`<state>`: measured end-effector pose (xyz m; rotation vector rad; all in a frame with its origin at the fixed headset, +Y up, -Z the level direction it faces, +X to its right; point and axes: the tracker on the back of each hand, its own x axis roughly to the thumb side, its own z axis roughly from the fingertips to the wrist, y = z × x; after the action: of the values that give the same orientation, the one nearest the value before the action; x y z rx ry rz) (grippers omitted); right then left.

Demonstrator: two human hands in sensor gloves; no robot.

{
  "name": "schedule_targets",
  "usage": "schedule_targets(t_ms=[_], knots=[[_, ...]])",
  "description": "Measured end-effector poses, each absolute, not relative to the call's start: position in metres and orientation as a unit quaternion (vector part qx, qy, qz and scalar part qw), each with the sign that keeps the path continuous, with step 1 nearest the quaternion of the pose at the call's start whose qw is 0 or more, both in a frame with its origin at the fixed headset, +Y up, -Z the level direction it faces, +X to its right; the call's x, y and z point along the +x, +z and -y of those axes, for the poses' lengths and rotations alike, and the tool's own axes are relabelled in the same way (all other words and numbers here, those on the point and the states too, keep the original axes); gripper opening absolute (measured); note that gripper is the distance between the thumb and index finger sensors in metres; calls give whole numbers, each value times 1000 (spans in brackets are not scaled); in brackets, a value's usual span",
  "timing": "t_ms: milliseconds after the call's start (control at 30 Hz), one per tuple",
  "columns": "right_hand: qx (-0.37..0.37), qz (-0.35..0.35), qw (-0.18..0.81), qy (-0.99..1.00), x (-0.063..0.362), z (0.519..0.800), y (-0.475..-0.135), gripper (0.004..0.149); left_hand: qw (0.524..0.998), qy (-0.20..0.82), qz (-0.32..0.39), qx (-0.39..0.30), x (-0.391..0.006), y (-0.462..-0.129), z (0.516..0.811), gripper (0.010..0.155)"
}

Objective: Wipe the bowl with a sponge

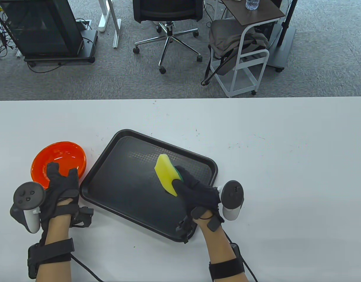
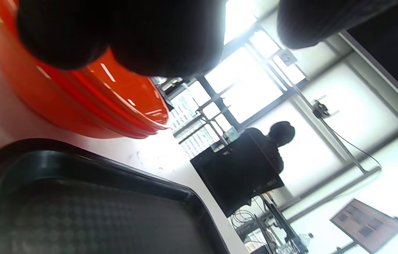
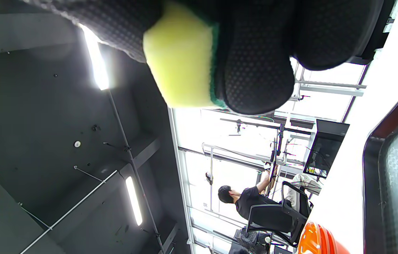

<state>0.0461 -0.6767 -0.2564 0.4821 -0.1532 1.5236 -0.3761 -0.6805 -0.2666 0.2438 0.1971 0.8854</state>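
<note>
The orange bowl (image 1: 61, 160) stands on the white table, just left of the black tray (image 1: 121, 135). My left hand (image 1: 63, 174) reaches over the bowl's near rim, fingers spread and fairly straight, thumb apart from them. In the left wrist view the fingers (image 2: 156, 38) overlap the bowl (image 2: 89, 102) beside the tray (image 2: 79, 218). My right hand (image 1: 177, 177) pinches a yellow sponge with a green back (image 1: 165, 173) and holds it tilted above the tray's right half. In the right wrist view the sponge (image 3: 181, 67) sits between thumb and fingers (image 3: 255, 70), with the bowl (image 3: 317, 240) far off.
Bare white table (image 1: 286, 147) stretches to the right of the tray and behind it. Beyond the far edge are an office chair (image 1: 168, 17), a white cart (image 1: 248, 53) and a dark cabinet (image 1: 42, 29) on the carpet. A person (image 3: 244, 201) sits in the background.
</note>
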Motion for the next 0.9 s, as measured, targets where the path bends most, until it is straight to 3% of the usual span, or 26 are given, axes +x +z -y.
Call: schedule_targets(t_ms=[100,233,333,533,733,900], knots=[[216,67,694,684,46,677,-256,51,904,401,-14,151,-353,-267,669,70],[216,64,691,687,46,678,-257,51,929,340,75,122,-320,-264,660,65],[216,62,690,688,45,678,-257,52,956,264,106,69,-302,-263,660,73],[218,53,685,693,44,679,-257,51,969,214,116,48,-291,-265,664,78],[219,43,671,707,45,680,-258,51,963,245,102,49,-298,-266,665,78],[181,55,593,782,65,684,-264,50,962,252,98,45,-300,-267,667,77]])
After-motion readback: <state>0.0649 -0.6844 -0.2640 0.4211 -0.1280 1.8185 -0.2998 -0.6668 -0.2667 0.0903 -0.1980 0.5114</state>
